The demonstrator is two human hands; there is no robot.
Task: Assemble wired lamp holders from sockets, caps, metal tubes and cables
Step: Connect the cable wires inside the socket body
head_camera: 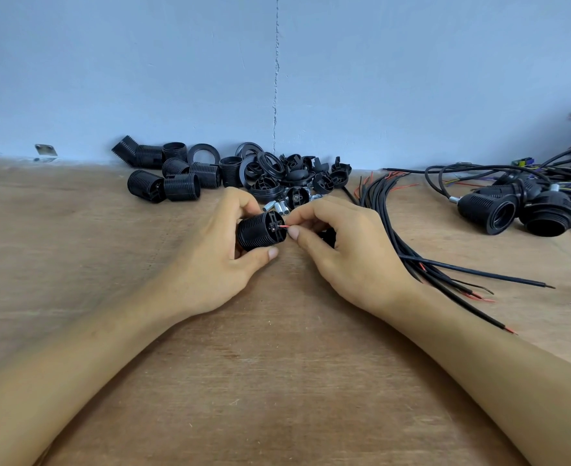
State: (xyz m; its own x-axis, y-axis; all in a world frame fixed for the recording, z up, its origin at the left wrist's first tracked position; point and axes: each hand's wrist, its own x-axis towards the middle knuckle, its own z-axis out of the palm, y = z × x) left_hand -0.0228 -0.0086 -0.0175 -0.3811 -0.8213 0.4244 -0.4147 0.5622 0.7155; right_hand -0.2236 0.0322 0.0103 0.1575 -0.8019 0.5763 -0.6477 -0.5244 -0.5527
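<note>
My left hand (217, 250) grips a black ribbed socket (255, 232) lying on its side, its terminal end facing right. My right hand (341, 243) pinches a thin red wire (282, 227) whose tip sits at the socket's terminal end. The cable behind that wire is hidden under my right palm. Loose black sockets (173, 179) lie at the back left. Caps and rings (277, 173) are heaped behind my hands, with small metal tubes (275, 207) just past my fingers. A bundle of black cables (388, 203) with red-tipped ends fans out to the right.
Finished black lamp holders (512, 210) with cables attached lie at the far right. The work surface is a wooden board (277, 381) against a blue wall (176, 79). A small metal plate (46, 150) sits at the wall's foot on the left.
</note>
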